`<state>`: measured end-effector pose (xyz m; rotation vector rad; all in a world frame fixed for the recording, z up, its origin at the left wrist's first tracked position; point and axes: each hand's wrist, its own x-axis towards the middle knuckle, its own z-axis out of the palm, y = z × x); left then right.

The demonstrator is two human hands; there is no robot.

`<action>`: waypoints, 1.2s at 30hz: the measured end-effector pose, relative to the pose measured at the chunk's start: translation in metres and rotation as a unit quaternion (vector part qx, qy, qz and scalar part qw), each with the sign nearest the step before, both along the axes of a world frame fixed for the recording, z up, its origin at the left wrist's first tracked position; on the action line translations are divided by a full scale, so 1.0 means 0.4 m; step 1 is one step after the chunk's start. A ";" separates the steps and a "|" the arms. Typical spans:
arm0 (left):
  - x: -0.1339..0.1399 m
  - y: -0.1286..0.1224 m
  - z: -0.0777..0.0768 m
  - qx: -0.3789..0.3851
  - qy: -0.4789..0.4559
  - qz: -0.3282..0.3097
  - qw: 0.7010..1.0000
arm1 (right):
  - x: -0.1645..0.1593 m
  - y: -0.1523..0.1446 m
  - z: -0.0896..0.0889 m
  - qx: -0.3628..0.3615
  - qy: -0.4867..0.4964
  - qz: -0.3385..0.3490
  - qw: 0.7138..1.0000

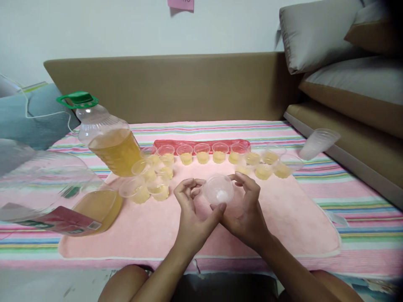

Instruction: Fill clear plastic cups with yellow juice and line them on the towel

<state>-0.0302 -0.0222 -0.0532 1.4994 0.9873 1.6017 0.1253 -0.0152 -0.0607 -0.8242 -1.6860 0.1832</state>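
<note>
A clear plastic cup (218, 188) is held between my two hands above the pink mat (283, 222). My left hand (193, 205) has its thumb at the near side of the cup and its curled fingers at the left rim. From the right, my right hand (247, 205) curls its fingers round the rim, its thumb partly hidden. No yellow liquid shows in this cup; a whitish patch lies at its bottom. Beyond my hands, several clear cups with yellow liquid (203, 156) stand in a row, with more grouped at the left (159, 188) and right (263, 171).
A large green-capped bottle (115, 147) of yellow liquid stands at the left. Nearer, another large bottle (97, 209) leans into view. A red package (201, 146) lies behind the cup row. A stack of clear cups (317, 143) lies at the right, beside stacked cushions (352, 88).
</note>
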 end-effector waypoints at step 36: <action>-0.011 0.011 -0.010 -0.026 0.020 0.034 0.999 | -0.007 0.004 -0.002 -0.017 -0.006 -0.018 1.000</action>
